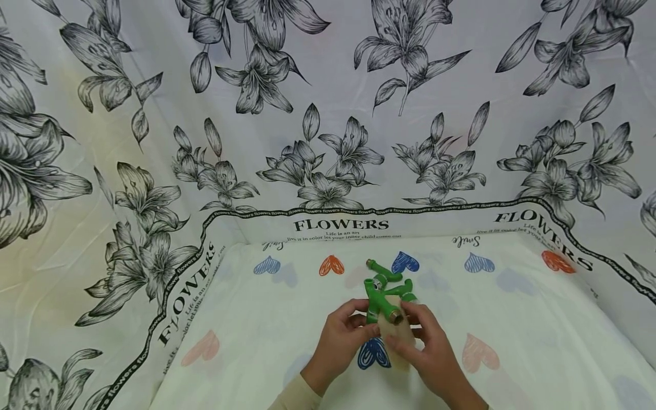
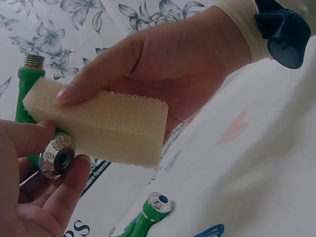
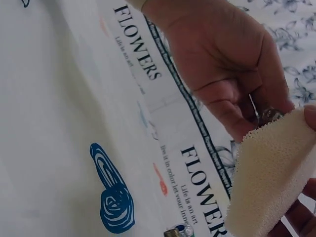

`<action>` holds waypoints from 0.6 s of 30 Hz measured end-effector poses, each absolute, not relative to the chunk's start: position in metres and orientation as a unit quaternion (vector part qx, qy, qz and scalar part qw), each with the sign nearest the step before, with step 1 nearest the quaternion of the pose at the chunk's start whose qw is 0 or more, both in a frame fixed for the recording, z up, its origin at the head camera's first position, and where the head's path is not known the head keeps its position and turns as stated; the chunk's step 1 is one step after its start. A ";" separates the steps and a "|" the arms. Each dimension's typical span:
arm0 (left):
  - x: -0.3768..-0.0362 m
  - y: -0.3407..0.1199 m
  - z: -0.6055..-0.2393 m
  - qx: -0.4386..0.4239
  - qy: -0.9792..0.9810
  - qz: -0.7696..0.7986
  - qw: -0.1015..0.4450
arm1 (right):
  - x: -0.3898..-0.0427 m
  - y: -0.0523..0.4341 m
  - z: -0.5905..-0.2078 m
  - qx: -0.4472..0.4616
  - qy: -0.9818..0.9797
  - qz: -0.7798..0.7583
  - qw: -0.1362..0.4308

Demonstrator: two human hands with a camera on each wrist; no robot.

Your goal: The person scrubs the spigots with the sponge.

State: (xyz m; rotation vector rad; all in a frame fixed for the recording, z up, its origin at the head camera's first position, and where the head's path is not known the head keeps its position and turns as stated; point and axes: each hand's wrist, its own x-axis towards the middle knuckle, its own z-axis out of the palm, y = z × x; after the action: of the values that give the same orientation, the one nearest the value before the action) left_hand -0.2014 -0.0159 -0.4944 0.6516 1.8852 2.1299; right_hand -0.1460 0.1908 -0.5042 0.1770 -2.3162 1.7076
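Observation:
My left hand grips a green tap with a threaded brass end and a silver collar; its fingers curl round the collar in the left wrist view. A cream sponge block is pinched in my right hand, thumb on its near face. The sponge lies against the tap's green body and covers part of it. In the right wrist view the sponge hides most of the tap, and only a little of the silver collar shows beside the left hand's fingers.
Just beyond the hands, more green taps lie on the white cloth printed with hearts. Flower-printed curtains rise at the back and both sides, meeting the cloth along a black lettered border.

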 end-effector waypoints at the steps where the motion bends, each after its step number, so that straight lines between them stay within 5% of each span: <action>1: -0.201 -0.016 -0.494 0.221 0.638 0.728 0.117 | -0.147 0.192 -0.505 0.056 -0.797 0.587 0.130; 10: -0.199 -0.015 -0.492 0.233 0.610 0.741 0.153 | -0.150 0.199 -0.512 0.038 -0.790 0.594 0.145; 18: -0.201 -0.013 -0.494 0.222 0.624 0.738 0.130 | -0.144 0.192 -0.508 0.040 -0.777 0.617 0.115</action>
State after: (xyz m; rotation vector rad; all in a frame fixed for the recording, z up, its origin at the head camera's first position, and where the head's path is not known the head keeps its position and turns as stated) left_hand -0.2006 -0.0129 -0.4940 0.6442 1.8126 2.1445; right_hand -0.1445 0.1916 -0.5083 0.1177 -2.2769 1.8090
